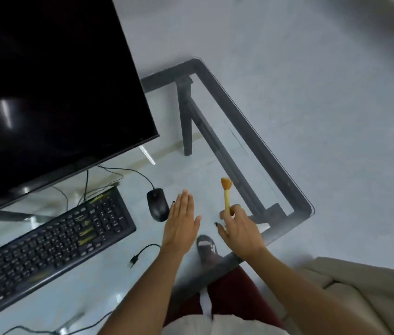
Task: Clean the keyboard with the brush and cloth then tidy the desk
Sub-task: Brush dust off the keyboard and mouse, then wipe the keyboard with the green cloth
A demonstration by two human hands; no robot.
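A black keyboard point(48, 245) lies slanted on the glass desk point(295, 189), below the dark monitor. My right hand point(239, 228) is shut on the lower end of a small brush point(226, 193) with a pale handle and orange-brown bristles pointing up, held above the desk's right part. My left hand point(181, 223) hovers flat with fingers together, palm down, just right of the black mouse point(157, 204) and apart from the keyboard. No cloth is in view.
A large black monitor point(53, 88) fills the upper left. Cables point(142, 252) run behind the keyboard and loose across the front of the glass. The desk's right corner point(309, 209) is near my right hand. A beige seat point(360, 286) is at the lower right.
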